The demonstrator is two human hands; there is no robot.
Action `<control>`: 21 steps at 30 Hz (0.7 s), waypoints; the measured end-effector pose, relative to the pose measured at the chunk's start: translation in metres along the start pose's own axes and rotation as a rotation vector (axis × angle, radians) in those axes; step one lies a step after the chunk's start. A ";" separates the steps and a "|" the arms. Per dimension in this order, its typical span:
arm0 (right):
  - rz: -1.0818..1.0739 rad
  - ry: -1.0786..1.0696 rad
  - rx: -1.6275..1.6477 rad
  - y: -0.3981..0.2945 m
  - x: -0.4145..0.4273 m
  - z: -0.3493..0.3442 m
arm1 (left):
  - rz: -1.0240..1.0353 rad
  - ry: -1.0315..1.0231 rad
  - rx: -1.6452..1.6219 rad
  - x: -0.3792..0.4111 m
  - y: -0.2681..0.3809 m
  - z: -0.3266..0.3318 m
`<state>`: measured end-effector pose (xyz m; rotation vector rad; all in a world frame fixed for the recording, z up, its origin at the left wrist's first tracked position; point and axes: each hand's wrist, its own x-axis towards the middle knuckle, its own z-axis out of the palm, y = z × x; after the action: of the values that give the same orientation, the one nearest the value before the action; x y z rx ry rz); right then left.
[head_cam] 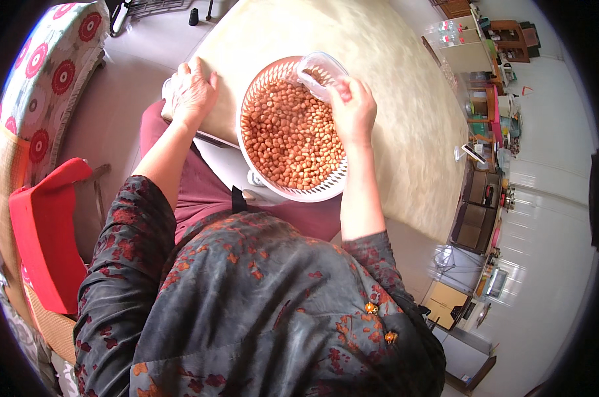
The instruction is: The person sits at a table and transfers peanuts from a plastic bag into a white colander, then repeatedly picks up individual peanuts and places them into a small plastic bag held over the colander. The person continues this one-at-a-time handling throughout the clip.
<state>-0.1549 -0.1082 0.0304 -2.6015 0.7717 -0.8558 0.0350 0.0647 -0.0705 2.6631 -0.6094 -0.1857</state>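
Observation:
A round white plastic basket (245, 149) with slotted sides stands at the table's near edge, over my lap. Many shelled peanuts with reddish-brown skins (289, 136) fill much of it. My right hand (354, 106) grips a clear plastic container (324, 67), tilted over the basket's far right side. Some peanuts show through its wall; my fingers partly cover it. My left hand (192, 94) rests at the corner of the pale marbled table (403, 144), left of the basket, thumb apart from the fingers. Beside its outer edge a small white object (166, 89) is partly hidden.
A red cloth-covered seat (46, 238) is to my left, near a bench with a flower-patterned cover (56, 74). A small black object (193, 17) stands on the tiled floor beyond. Plastic bottles (450, 33), a phone on a stand (473, 154) and cardboard boxes (445, 302) are at right.

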 end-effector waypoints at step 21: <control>-0.014 -0.101 0.110 -0.024 -0.016 -0.012 | 0.013 0.033 0.019 -0.001 0.000 0.002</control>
<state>-0.1637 -0.0808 0.0420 -2.5341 0.6601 -0.7430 0.0339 0.0648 -0.0720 2.6740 -0.6204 -0.1322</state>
